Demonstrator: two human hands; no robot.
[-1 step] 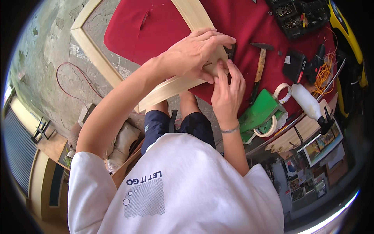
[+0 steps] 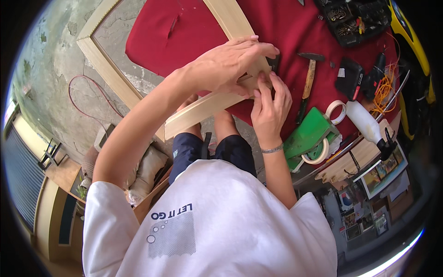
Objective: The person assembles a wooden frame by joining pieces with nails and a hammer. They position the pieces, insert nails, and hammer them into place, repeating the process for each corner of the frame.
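Note:
A large frame of pale bare wood (image 2: 196,112) has its near right corner under both my hands. My left hand (image 2: 233,60) reaches across that corner, thumb on the near side and fingers stretched over the far piece, holding it. From the near right, my right hand (image 2: 272,101) has bent fingers gripping the corner's outer end close to the left fingertips. Whether it pinches anything small there is hidden. A dark flat object, partly covered, lies just beyond the corner on the red cloth (image 2: 288,27).
Right of my hands lie a hammer (image 2: 308,83), a green tape dispenser (image 2: 307,131), a tape roll (image 2: 335,112) and a white bottle (image 2: 362,121). Farther off are a black cordless drill (image 2: 374,76), tangled orange cord (image 2: 384,94) and a black organizer tray (image 2: 353,23).
The view has shifted slightly, and the frame's far left corner sits a little farther left. Both hands keep nearly the same place and hold on the near right corner.

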